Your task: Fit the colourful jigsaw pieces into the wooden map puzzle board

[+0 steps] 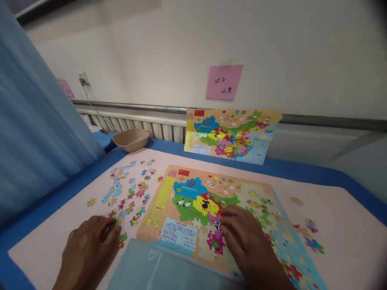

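My left hand [93, 241] is over the cloth at the left, fingers curled in a pinch. A small green puzzle piece [117, 222] shows at its fingertips. My right hand [246, 237] rests on the partly filled jigsaw puzzle [172, 201], a colourful map with animals. Its thumb and fingers are bent close together beside the panda piece [217, 225]; whether something is between them is hidden. The upper left of the map is joined up. Bare backing shows at the puzzle's right and lower middle, with several loose pieces [263, 203] lying on the right part.
Several loose pieces [130, 207] lie spread left of the puzzle, a few more [314, 243] at right. A reference map picture [232, 135] leans upright behind. A beige bowl [131, 140] stands back left. A pale blue-grey flat object [163, 270] covers the near edge. A blue curtain [39, 108] hangs left.
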`<state>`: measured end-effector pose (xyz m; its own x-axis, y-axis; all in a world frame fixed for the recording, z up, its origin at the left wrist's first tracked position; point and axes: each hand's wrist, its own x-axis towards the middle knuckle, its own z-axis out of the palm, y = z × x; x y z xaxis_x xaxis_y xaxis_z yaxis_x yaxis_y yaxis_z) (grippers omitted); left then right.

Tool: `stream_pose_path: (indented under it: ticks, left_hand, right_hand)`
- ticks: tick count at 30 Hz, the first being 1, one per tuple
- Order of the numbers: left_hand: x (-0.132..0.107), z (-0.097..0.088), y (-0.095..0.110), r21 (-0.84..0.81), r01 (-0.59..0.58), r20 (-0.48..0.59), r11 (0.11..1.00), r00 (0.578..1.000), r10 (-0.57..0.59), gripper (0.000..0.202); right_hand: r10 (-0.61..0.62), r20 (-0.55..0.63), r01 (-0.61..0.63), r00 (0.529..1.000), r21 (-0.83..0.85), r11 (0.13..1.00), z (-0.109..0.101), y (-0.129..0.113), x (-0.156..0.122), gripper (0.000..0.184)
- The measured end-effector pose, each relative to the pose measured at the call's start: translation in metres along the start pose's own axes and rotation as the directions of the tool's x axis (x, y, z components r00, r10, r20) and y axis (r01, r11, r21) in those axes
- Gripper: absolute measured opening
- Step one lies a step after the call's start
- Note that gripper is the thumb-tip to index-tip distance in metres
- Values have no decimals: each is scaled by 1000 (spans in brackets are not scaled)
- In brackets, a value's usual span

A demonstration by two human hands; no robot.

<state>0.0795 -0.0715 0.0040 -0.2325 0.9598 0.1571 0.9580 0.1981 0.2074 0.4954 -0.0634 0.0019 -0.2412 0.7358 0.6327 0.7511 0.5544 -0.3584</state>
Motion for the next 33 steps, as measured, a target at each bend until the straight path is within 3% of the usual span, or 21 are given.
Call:
stream_pose_path:
  ticks: [5, 11, 20, 28, 33]
  left_hand:
    - [1, 0, 0, 4, 72, 45, 997, 996, -72, 46]
    - [1, 0, 4, -76, 103, 28, 992, 994, -101, 41]
    - [0, 10, -12, -171, -14, -24, 985, 1000, 10, 36]
    - [-3, 3, 11, -291, -72, -120, 954, 992, 38, 41]
    - [-2, 9, 3, -303, -68, -97, 951, 994, 41, 39]
  right_hand:
    - [97, 4, -97, 995, 73, 993, -1, 1, 0, 11]
    - [97, 12, -97, 995, 101, 990, 0, -1, -2, 11]
    - [83, 31, -86, 996, 97, 992, 0, 0, -1, 13]
    - [108, 72, -116, 991, 108, 987, -2, -3, -1, 13]
    - [127, 93, -138, 988, 119, 983, -3, -1, -4, 12]
